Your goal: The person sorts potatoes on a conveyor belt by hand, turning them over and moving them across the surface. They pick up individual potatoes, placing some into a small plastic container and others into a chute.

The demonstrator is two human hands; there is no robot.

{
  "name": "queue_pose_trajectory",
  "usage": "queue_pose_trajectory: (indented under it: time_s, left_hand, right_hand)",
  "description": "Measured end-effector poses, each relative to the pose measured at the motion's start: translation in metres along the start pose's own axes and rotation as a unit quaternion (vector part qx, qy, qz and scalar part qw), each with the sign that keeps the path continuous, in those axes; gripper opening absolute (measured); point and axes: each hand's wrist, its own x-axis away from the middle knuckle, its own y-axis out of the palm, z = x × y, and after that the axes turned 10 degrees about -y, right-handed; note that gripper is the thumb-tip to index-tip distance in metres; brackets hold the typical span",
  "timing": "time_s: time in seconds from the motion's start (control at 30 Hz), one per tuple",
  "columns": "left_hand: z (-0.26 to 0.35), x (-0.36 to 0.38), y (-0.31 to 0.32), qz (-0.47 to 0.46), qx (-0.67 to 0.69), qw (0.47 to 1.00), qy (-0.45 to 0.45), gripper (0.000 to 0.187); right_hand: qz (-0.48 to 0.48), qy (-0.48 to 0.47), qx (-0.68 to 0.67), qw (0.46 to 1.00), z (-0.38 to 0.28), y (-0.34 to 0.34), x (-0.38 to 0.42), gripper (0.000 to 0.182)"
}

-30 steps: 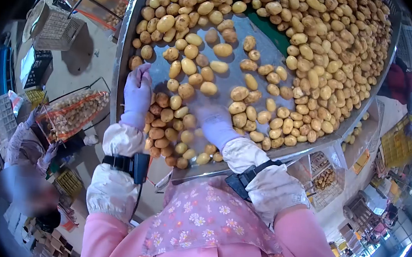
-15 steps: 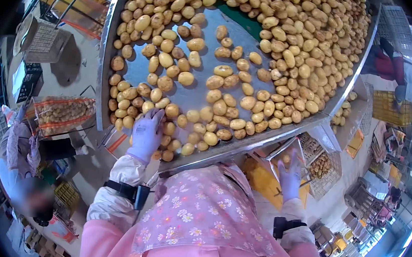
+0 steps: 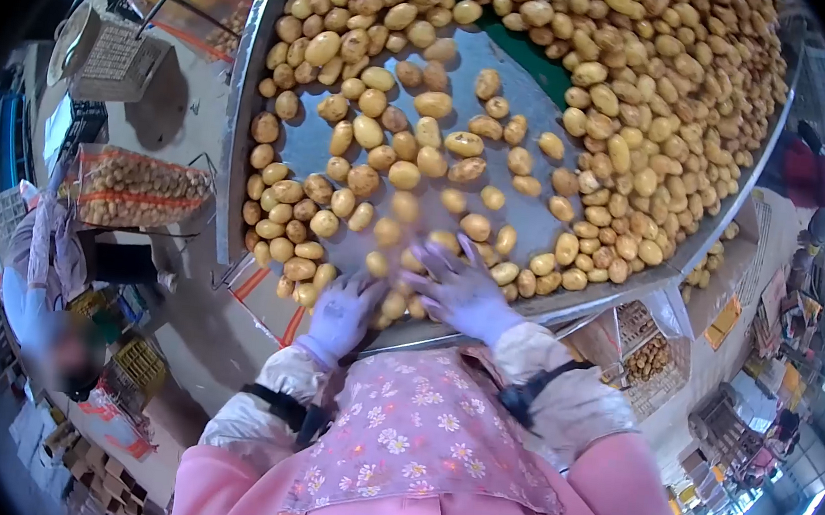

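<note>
Many yellow-brown potatoes (image 3: 404,175) lie on a sloped metal sorting table (image 3: 327,153) with raised edges. At the table's near edge, my left hand (image 3: 342,316) in a pale purple glove rests its stretched fingers against a few potatoes. To its right, my right hand (image 3: 464,293) wears a matching glove with darkened fingertips. Its fingers are spread low over potatoes near the edge, and no potato shows in its grip. Several potatoes between the two hands are blurred.
A dense potato heap (image 3: 669,114) covers the table's right side. Below the right edge stands a crate (image 3: 648,358) with potatoes. On the left are a filled mesh sack (image 3: 143,191), a wicker basket (image 3: 121,63) and another person (image 3: 45,259).
My right hand has come from beside the crate on the right onto the table's potatoes. My left hand has moved right and nearer the front edge. The potatoes by the hands have shifted.
</note>
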Motion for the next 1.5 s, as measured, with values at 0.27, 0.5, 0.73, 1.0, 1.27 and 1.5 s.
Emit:
queue_pose_trajectory:
  time_s: [0.27, 0.5, 0.73, 1.0, 1.27, 1.5]
  left_hand:
    - [-0.094, -0.082, -0.086, 0.246, 0.196, 0.938, -0.148, 0.020]
    - [-0.063, -0.220, -0.128, 0.255, 0.546, 0.776, -0.186, 0.015]
    - [-0.060, -0.089, -0.089, 0.134, 0.031, 0.979, -0.153, 0.020]
    - [-0.056, -0.103, -0.056, 0.093, -0.091, 0.981, -0.141, 0.035]
    - [0.094, -0.048, -0.073, -0.166, 0.149, 0.975, 0.018, 0.048]
    - [0.045, -0.049, -0.015, -0.017, 0.155, 0.984, -0.084, 0.038]
  right_hand:
    - [0.182, 0.150, 0.165, 0.958, 0.188, -0.088, -0.152, 0.067]
    - [0.116, 0.051, 0.092, 0.988, 0.080, -0.062, -0.215, 0.061]
    - [-0.018, 0.132, 0.042, 0.990, 0.031, -0.053, -0.010, 0.051]
    - [0.174, 0.139, -0.015, 0.975, -0.013, -0.049, 0.015, 0.049]
    - [0.270, 0.304, -0.762, 0.504, -0.069, -0.024, 0.016, 0.048]
    - [0.417, 0.416, -0.495, 0.638, -0.019, -0.021, 0.221, 0.036]
